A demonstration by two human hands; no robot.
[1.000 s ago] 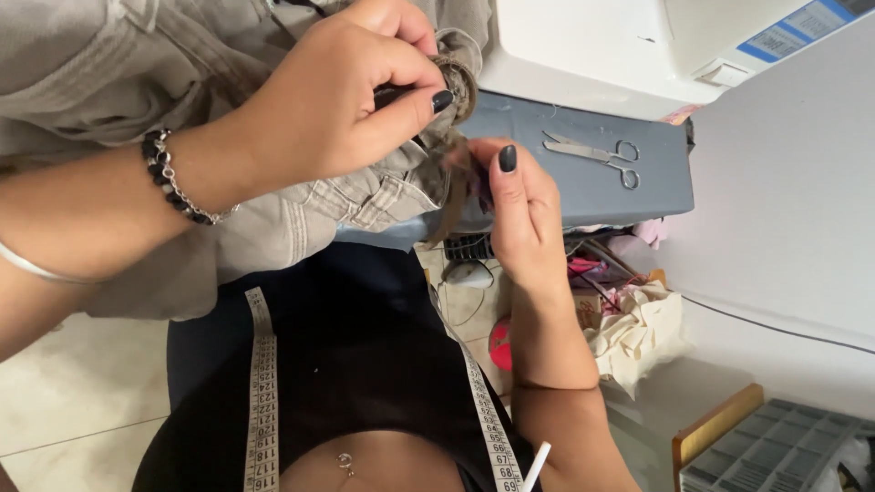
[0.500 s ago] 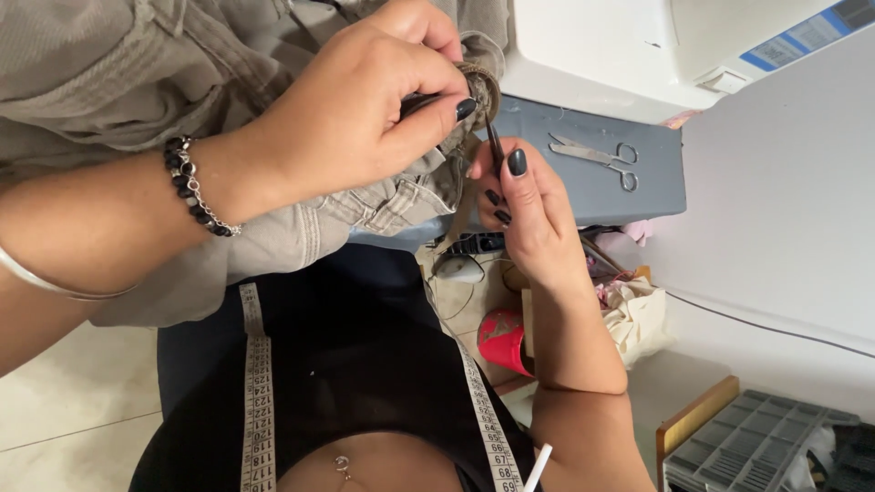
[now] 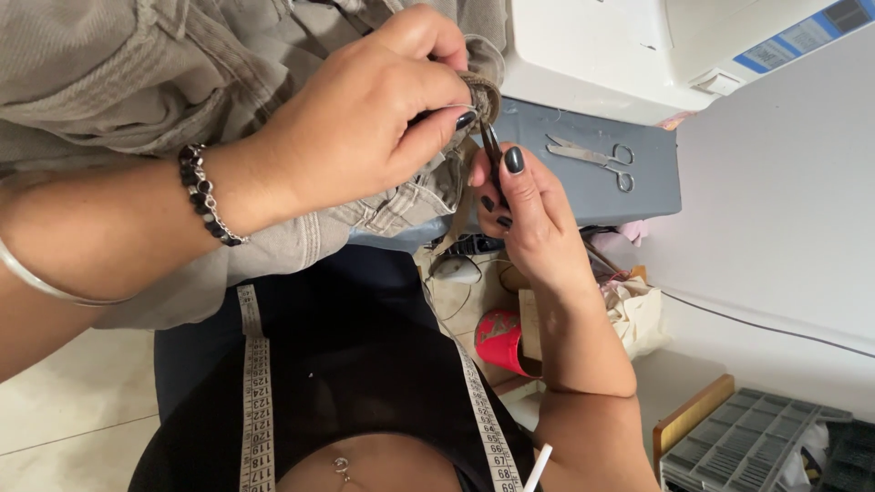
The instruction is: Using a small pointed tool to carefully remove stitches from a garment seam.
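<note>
My left hand (image 3: 365,128), with a black bead bracelet on its wrist, pinches a folded edge of a beige-grey garment (image 3: 137,73) that is bunched across the upper left. My right hand (image 3: 538,219) reaches up from the lower right and grips a small dark cutting tool (image 3: 492,150). The tool's tip touches the pinched fold right beside my left fingertips. The tip itself is partly hidden by the fabric.
Small silver scissors (image 3: 592,157) lie on the grey bed (image 3: 638,196) of a white sewing machine (image 3: 620,46). A tape measure (image 3: 257,383) hangs down my dark top. A red cup (image 3: 499,339) and clutter sit below my hands, a grey compartment tray (image 3: 756,437) at the lower right.
Both hands have stayed together on the fold and shifted slightly upward toward the machine. My right hand has brought the dark tool closer against the pinched fabric.
</note>
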